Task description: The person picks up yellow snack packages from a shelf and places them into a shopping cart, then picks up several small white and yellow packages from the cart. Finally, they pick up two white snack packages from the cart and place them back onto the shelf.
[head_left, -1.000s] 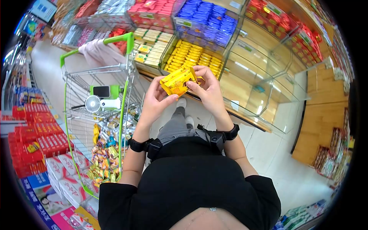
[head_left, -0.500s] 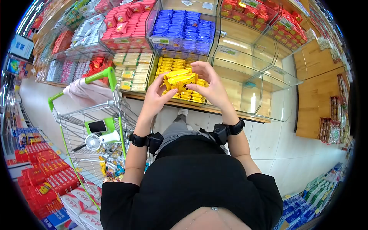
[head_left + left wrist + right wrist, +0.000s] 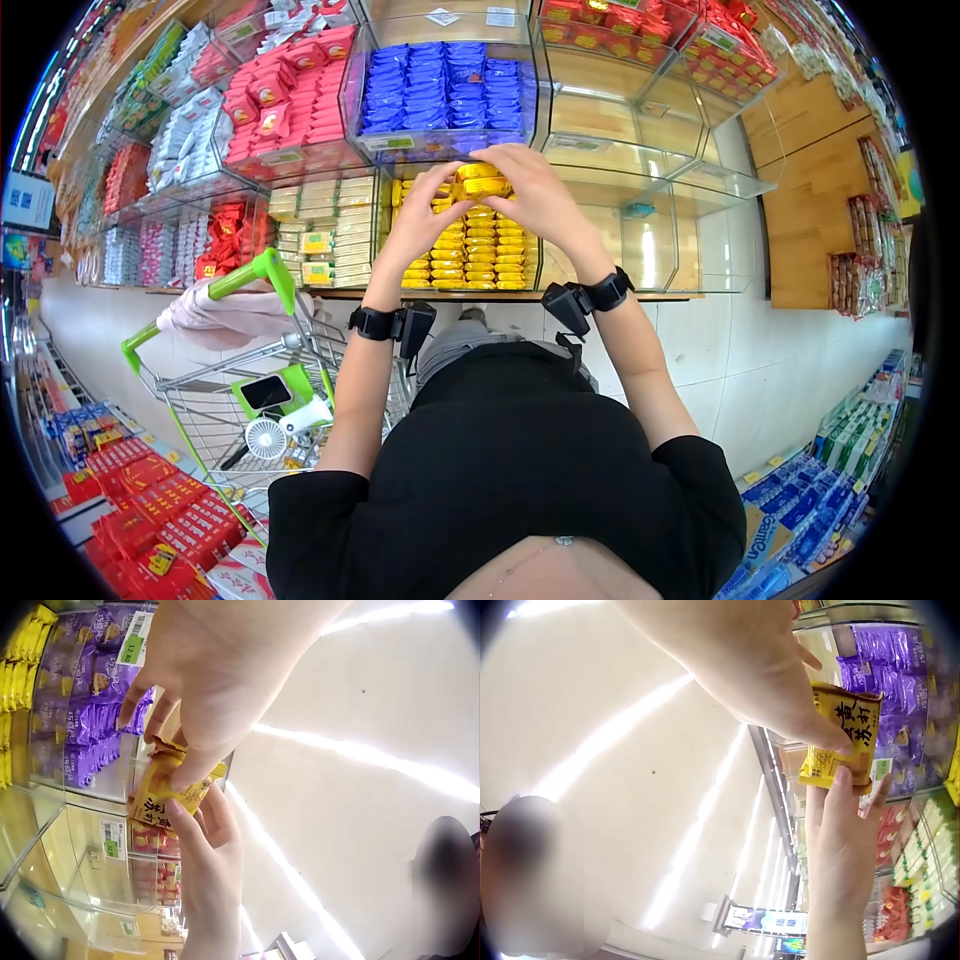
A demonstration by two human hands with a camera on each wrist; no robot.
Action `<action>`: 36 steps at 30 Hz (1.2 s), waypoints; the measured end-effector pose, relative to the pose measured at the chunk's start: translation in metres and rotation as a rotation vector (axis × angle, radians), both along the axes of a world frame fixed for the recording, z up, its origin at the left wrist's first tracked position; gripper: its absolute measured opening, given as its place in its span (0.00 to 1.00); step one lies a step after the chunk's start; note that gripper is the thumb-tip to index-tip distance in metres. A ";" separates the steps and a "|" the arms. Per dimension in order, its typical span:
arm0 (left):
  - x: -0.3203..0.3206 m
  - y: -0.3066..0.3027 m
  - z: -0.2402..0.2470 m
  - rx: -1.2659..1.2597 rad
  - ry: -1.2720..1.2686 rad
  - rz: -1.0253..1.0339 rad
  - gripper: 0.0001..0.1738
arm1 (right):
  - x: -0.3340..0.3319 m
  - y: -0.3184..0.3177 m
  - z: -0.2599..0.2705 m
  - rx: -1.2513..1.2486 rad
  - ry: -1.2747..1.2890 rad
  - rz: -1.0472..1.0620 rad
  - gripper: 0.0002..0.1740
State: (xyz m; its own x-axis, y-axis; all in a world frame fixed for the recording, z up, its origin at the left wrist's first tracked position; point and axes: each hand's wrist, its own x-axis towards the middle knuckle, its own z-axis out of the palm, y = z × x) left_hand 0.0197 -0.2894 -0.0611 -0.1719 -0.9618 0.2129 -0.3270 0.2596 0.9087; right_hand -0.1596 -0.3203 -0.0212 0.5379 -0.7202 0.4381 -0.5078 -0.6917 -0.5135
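Observation:
Over the bin of yellow packets, both hands hold a yellow snack packet (image 3: 486, 187) between them. My left hand (image 3: 420, 225) pinches its left side, and my right hand (image 3: 540, 198) has the right side, with the thumb on the near face. In the left wrist view the packet (image 3: 159, 789) shows dark printed characters and a crimped end. Both thumbs press on the printed face of the packet (image 3: 859, 724) in the right wrist view. Rows of similar yellow packets (image 3: 480, 262) lie in the clear bin below the hands.
Blue-purple packets (image 3: 425, 90) fill the bin behind, and cream-coloured packets (image 3: 352, 235) stand to the left. Clear bin walls (image 3: 610, 225) run along the right. A shopping cart (image 3: 185, 400) at the left carries a pink cloth (image 3: 215, 318), a phone (image 3: 266, 392) and a small white fan (image 3: 266, 438).
Both hands have moved forward with the yellow packet, away from the body and over the bin. The head view has turned, so the shelves stand squarer ahead.

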 end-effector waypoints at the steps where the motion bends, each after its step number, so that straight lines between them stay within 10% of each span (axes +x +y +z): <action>1: 0.002 -0.007 -0.005 0.011 0.004 -0.022 0.28 | 0.002 -0.004 -0.005 -0.020 0.050 0.001 0.26; 36: -0.007 -0.038 -0.168 0.658 -0.215 -0.255 0.17 | 0.042 -0.054 -0.192 -0.188 0.993 -0.302 0.10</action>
State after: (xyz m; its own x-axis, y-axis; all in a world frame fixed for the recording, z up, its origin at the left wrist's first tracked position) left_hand 0.0123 -0.3272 -0.2292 -0.3798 -0.8039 -0.4577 -0.5179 -0.2252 0.8253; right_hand -0.1176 -0.3743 -0.2134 0.5256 -0.8506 0.0177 -0.8062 -0.4913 0.3297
